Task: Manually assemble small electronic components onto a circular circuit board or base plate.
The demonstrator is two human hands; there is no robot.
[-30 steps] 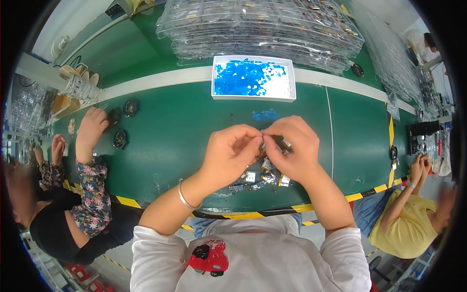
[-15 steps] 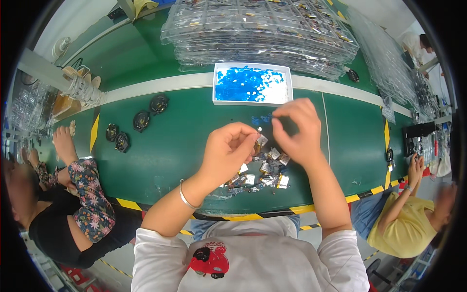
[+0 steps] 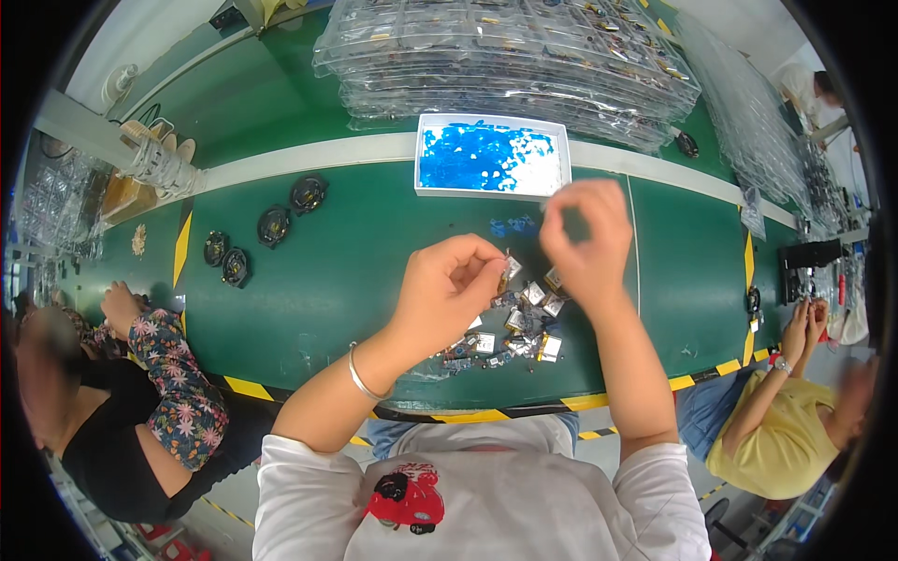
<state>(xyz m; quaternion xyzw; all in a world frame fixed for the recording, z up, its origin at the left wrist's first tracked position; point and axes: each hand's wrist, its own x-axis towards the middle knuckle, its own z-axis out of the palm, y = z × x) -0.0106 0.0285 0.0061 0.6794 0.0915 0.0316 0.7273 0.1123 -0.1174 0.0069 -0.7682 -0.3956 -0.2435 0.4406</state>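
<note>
The left hand [image 3: 447,285] pinched a small part [image 3: 507,255]; the right hand [image 3: 596,241] curled, its hold unclear; many batteries [image 3: 515,321] lay loose.

A green workbench [image 3: 327,290], stacked trays [image 3: 505,61] and co-workers [image 3: 772,439] show a factory workshop.

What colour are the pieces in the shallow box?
The pieces are bright blue, with white patches showing among them; best seen in the head view.
</note>
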